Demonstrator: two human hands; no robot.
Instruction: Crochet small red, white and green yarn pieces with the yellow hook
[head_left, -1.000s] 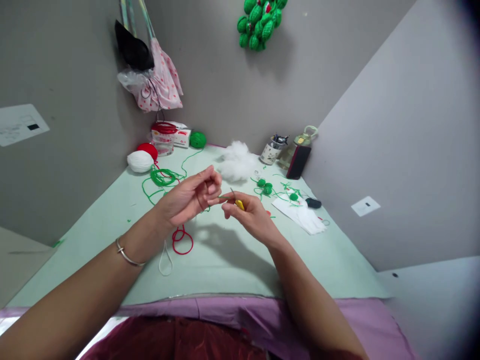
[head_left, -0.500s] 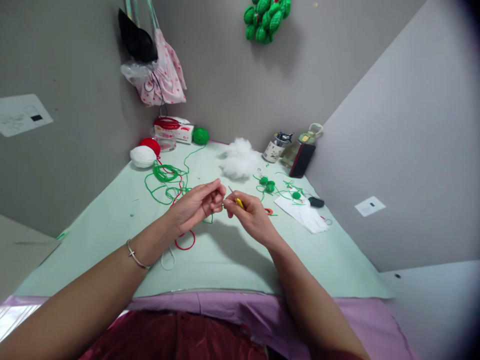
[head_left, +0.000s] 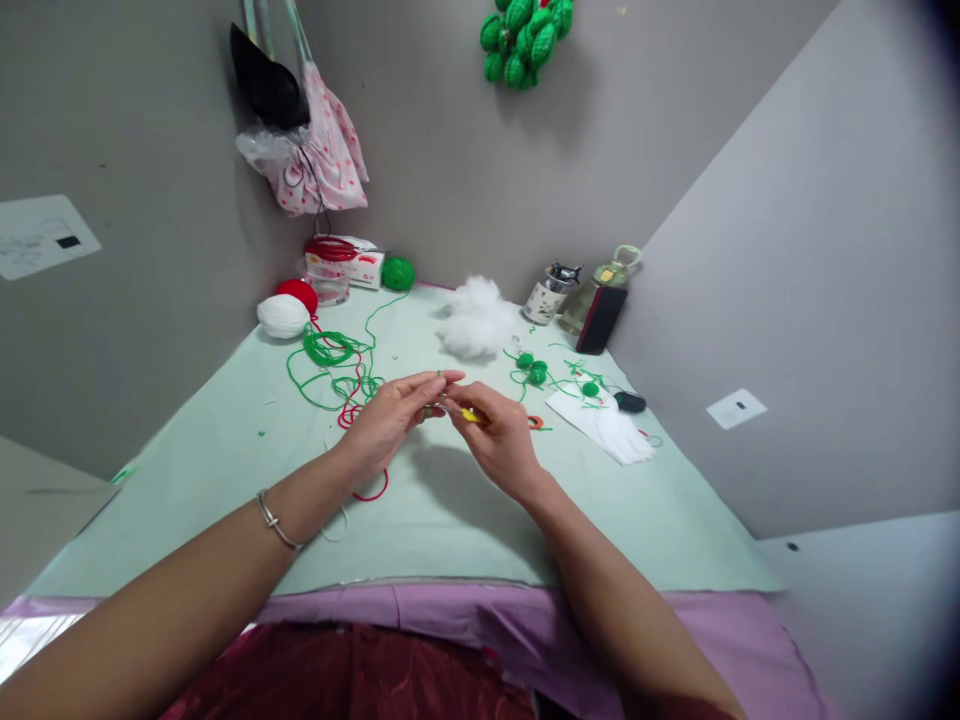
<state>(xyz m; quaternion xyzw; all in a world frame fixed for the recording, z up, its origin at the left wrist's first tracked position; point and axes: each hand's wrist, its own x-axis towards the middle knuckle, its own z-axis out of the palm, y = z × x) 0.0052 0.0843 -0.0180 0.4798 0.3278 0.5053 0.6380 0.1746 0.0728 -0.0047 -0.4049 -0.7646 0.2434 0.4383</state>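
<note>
- Yarn (head_left: 430, 412), thin and green, showed in small bits at the fingers of the left hand (head_left: 390, 420), above the middle of the tabletop (head_left: 675, 525); its exact loops were too small to tell.
- The left hand's fingers were bent and drawn in near the thumb, closed on that strand — a bit of green also showed at the upper finger.
- The right hand (head_left: 499, 440) met the left at the fingertips, its own fingers folded snugly around a yellow-handled tool (head_left: 471, 415), whose tip lay close to the strand.
- A silver bracelet (head_left: 276, 520) circled the left wrist.
- Just past the left hand lay a tangled green coil (head_left: 330, 348); a red loop (head_left: 372, 497) and a white loop (head_left: 343, 527) lay nearer the person, partly hidden by the hand and arm.
- To the right were small green balls (head_left: 535, 372), an orange piece (head_left: 535, 423) and a white sheet (head_left: 600, 428) with green scraps on it.
- Farther back stood a white yarn ball (head_left: 282, 316), a red one (head_left: 298, 293) just behind it, a green one (head_left: 398, 273), fluffy white stuffing (head_left: 476, 320) and a pen cup (head_left: 545, 300).
- A dark slab (head_left: 602, 320) leaned by a bottle (head_left: 576, 312) — both near the right wall.
- High on the back wall hung a green knitted cluster (head_left: 523, 42).
</note>
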